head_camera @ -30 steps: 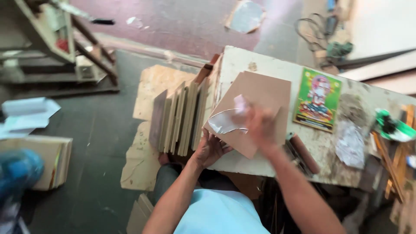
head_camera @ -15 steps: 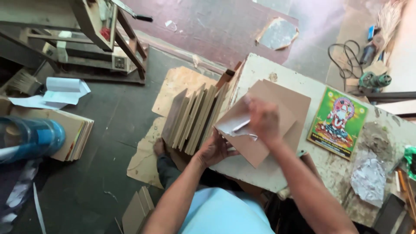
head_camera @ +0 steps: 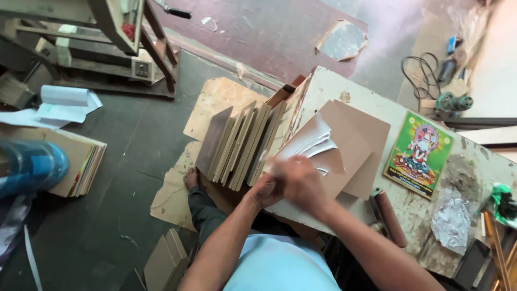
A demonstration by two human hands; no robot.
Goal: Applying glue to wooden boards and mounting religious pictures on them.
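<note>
far to the left of the hands, a blue plastic container (head_camera: 31, 166) is seen blurred at the picture's edge, and beside it a stack of thin boards (head_camera: 81, 161) lies on the dark floor. white papers (head_camera: 64, 105) lie above that stack, with a metal machine frame (head_camera: 116, 37) beyond them. nearer the hands, just to their left, a row of wooden panels (head_camera: 237, 143) is stood on edge against the side of the workbench (head_camera: 355, 91), on flat cardboard sheets (head_camera: 215, 99).

the left hand (head_camera: 265, 189) is pressed down at the near edge of the brown board (head_camera: 350, 143), fingers curled; whether anything is pinched in it cannot be told, since the hands overlap and are blurred. the right hand (head_camera: 301, 183) is set touching the left, closed over the near edge of the same board where a smear of white paste (head_camera: 312, 143) is spread; what it holds, if anything, is hidden. the board lies flat on the workbench, directly under and beyond both hands, on top of a second board of the same colour.

to the right of the hands, a colourful printed picture (head_camera: 419, 153) lies flat, a brown cylinder (head_camera: 389, 215) is laid below it, and a crumpled silvery sheet (head_camera: 452, 221) is seen further right. a green tool (head_camera: 503, 202) is at the far right edge.
</note>
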